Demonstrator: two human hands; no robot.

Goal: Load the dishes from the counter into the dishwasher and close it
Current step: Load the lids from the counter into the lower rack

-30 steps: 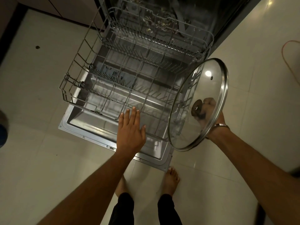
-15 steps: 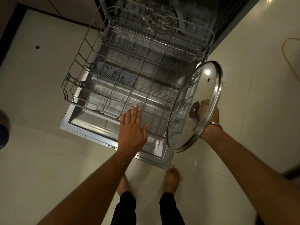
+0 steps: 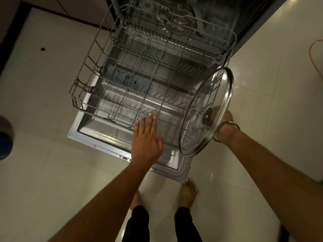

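Round glass lid with steel rim gripped on edge by right hand, 3 o'clock, ready to slot; left hand flat, fingers straight, steadying grey wire lower rack.

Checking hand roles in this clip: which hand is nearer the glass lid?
Right. The right hand holds the glass lid from behind, at its knob; the left hand lies flat over the lower rack's front edge, apart from it.

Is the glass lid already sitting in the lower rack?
No, the right hand holds the glass lid on edge above the lower rack.
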